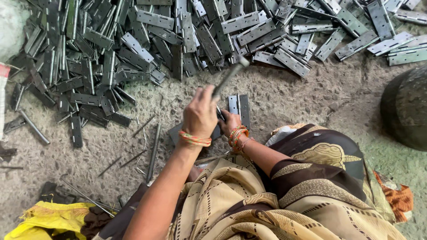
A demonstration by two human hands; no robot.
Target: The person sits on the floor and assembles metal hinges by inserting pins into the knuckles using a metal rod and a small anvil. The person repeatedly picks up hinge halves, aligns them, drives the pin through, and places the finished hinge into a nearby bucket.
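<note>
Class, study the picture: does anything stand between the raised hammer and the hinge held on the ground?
Nothing visible does. The left hand lifts the hammer above the hinge; the right hand holds the hinge's near edge, beside the path.

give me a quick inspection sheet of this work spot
surface: bare grey gritty floor
job's things: flat grey metal hinge lying open on a dark block; blurred hammer-like metal tool raised above it
clutter: big heap of grey metal hinges; loose thin metal pins; yellow cloth
grippers: left hand fingers closed on the tool; right hand steadies the hinge
cables: nothing seen
surroundings: dark round vessel at right; patterned brown garment
</note>
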